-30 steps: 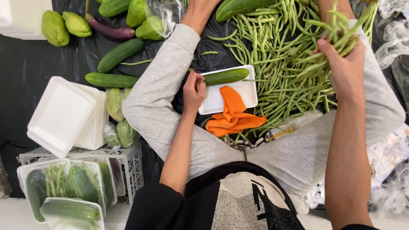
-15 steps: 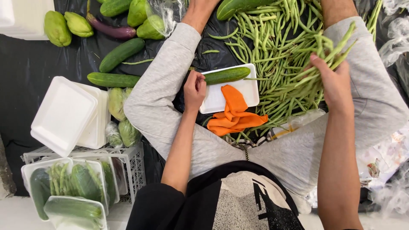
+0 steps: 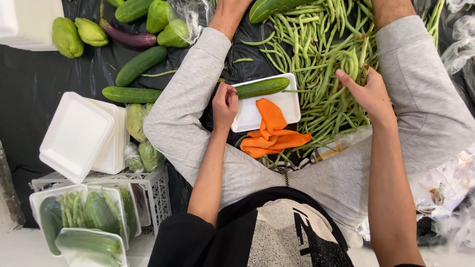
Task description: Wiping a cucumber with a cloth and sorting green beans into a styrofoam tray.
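Far left of the frame: wrapped trays (image 3: 81, 222) of greens stacked on a white crate (image 3: 153, 185), empty foam trays (image 3: 79, 133) above them, loose cucumbers (image 3: 138, 64) and pale green gourds (image 3: 67, 37) toward the upper left. Centre: left hand (image 3: 225, 105) pinching the near edge of a white tray (image 3: 264, 111), grip narrow and closed on its rim; one cucumber (image 3: 262, 87) already lying across the tray's top, an orange cloth (image 3: 272, 131) draped over its lower edge. Right of centre: right hand (image 3: 368, 94) sunk into the heap of green beans (image 3: 316, 54), fingers curled round a bunch, closed on the pods. Judged as mid-fill: tray steadied, beans being gathered. Next move likely calls for lifting a tidy bunch clear of the tangle and laying it beside the cucumber without spilling over the rim. No worktop: black plastic sheet (image 3: 29, 89) spread on the floor, legs in grey trousers either side, crumpled clear bags (image 3: 460, 44) at the right edge; little of the room visible.
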